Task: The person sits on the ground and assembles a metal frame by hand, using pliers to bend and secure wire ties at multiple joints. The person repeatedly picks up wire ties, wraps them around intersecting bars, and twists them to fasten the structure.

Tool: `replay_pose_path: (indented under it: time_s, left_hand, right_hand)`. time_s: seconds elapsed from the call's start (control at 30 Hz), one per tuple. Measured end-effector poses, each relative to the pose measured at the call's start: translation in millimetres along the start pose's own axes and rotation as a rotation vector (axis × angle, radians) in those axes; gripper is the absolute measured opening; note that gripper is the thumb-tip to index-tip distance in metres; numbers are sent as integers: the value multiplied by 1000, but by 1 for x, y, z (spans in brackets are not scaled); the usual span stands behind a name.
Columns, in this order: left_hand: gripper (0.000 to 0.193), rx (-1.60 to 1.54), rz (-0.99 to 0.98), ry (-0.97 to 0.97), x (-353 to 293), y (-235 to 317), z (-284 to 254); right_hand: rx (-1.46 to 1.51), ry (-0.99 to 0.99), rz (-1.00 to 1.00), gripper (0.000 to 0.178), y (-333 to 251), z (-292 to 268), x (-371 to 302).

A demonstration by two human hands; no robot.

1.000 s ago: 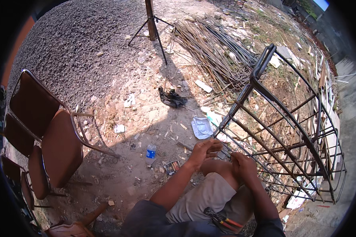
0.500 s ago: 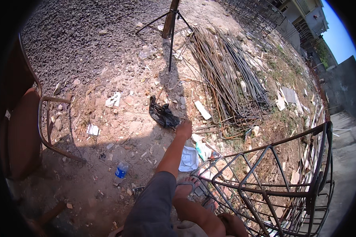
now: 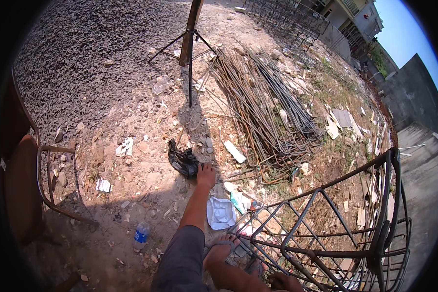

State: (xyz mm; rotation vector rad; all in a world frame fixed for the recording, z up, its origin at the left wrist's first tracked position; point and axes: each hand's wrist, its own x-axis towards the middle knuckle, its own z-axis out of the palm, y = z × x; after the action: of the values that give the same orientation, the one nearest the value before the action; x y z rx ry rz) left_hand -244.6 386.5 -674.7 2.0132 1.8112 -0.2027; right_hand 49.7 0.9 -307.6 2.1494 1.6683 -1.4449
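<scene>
My left hand (image 3: 206,175) reaches far forward with the arm stretched out. Its fingers rest at the right end of a crumpled black plastic bag (image 3: 184,163) on the dirt. They look slightly spread, touching the bag without visibly closing round it. At the lower edge my right hand (image 3: 284,282) is partly cut off and in shade, close to a welded rebar frame (image 3: 321,253); its fingers do not show clearly. Near my sandalled foot (image 3: 218,253) lies a white, creased tray-like piece (image 3: 221,213), with a white and green wrapper (image 3: 239,200) beside it.
Bent rebar rods (image 3: 258,107) lie piled ahead to the right. A black tripod (image 3: 190,48) stands by a dark post. Gravel (image 3: 97,53) spreads at the far left, and a brown metal-framed chair (image 3: 27,185) stands left. A plastic bottle (image 3: 141,234) lies on the ground.
My left hand has shifted slightly left against the end of the black bag. The bag looks unmoved on the ground. The whole view has tilted, so the scene sits lower and further left.
</scene>
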Motion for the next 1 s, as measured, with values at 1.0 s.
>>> replay_pose_path:
  time_s: [1.0]
  left_hand:
    - [34, -1930, 369, 254, -483, 53, -291]
  right_hand:
    - [399, 448, -628, 26, -177, 25, -109]
